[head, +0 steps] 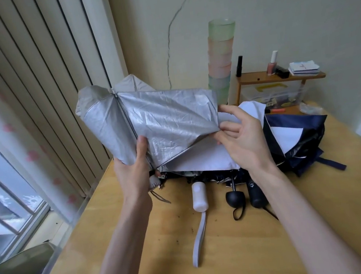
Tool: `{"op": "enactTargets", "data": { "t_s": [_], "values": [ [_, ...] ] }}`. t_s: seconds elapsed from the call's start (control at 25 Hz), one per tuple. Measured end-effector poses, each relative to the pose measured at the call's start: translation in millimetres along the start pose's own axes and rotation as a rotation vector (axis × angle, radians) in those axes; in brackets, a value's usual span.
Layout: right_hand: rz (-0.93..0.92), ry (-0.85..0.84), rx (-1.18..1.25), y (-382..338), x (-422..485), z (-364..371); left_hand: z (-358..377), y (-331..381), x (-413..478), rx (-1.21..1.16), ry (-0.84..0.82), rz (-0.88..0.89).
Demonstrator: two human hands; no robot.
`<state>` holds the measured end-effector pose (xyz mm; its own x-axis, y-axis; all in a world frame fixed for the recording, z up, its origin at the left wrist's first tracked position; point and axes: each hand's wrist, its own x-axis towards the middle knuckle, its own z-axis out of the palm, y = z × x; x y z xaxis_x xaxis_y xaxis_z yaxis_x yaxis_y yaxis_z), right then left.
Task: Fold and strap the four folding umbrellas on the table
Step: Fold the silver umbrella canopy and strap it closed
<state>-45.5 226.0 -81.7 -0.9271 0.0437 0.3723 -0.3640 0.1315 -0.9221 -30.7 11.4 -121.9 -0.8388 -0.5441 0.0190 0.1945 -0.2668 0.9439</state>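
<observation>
Silver umbrella (150,122) held above the bench (232,233), left of centre. Left hand (134,172) grips the gathered canopy; right hand (241,138) fingers pinch one panel edge. Recommend pulling each panel flat before wrapping.

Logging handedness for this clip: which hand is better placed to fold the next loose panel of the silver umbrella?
The right hand: its fingers pinch the loose panel edge of the silver umbrella, while the left hand grips the gathered canopy.
</observation>
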Motion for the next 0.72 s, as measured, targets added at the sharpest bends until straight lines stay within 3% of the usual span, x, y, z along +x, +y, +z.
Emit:
{"op": "enactTargets", "data": {
  "t_s": [0.12,0.36,0.72],
  "values": [
    [-0.063,-0.005,0.029,1,-2,9,0,-1,-1,-0.017,0.004,-0.004],
    [-0.099,0.289,-0.085,11,-7,25,6,-2,-8,-0.032,-0.026,0.033],
    [-0.011,0.175,0.199,9,-3,20,3,2,-6,-0.103,-0.007,0.063]
  ]
}}
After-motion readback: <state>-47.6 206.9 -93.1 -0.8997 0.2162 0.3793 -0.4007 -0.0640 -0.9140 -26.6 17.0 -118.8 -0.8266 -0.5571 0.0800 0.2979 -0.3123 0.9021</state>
